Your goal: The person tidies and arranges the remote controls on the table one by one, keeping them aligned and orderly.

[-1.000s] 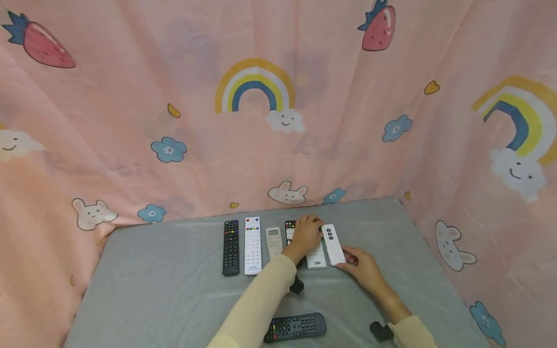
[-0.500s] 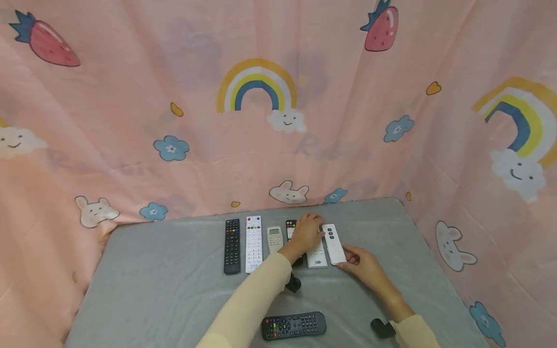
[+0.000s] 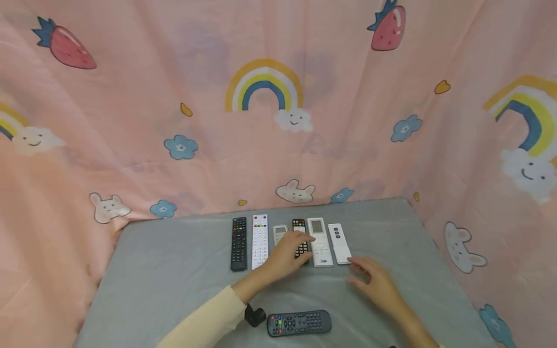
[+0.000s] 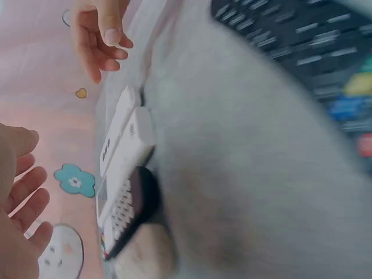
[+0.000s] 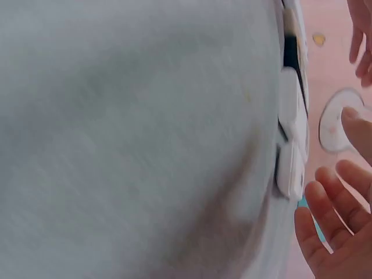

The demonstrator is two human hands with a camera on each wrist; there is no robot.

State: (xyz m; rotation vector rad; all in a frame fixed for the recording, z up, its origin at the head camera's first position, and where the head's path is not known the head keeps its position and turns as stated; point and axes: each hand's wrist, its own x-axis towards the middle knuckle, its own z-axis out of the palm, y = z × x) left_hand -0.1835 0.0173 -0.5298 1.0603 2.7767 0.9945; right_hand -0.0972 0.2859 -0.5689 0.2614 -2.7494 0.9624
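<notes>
Several remote controls lie side by side in a row at the back of the table. My left hand [image 3: 285, 256], empty with loose fingers, hovers over the small beige remote [image 3: 280, 233] and the black remote with pale keys [image 3: 300, 241], partly hiding both. To their right lie a white remote with a screen [image 3: 321, 246] and a slim white remote [image 3: 339, 241]. My right hand [image 3: 376, 285] is just off the slim remote's near end, fingers relaxed and holding nothing. Nearer the front, a dark grey remote [image 3: 299, 323] lies crosswise.
At the row's left end are a long black remote [image 3: 238, 244] and a white remote with many buttons [image 3: 260, 241]. Grey cloth covers the table [image 3: 174, 285]. A pink patterned curtain [image 3: 209, 179] hangs along the back and sides.
My left hand has left the slim white remote's far end and drawn back to the left, uncovering the screen remote. My right hand has let go and moved slightly nearer. The camera view has shifted slightly.
</notes>
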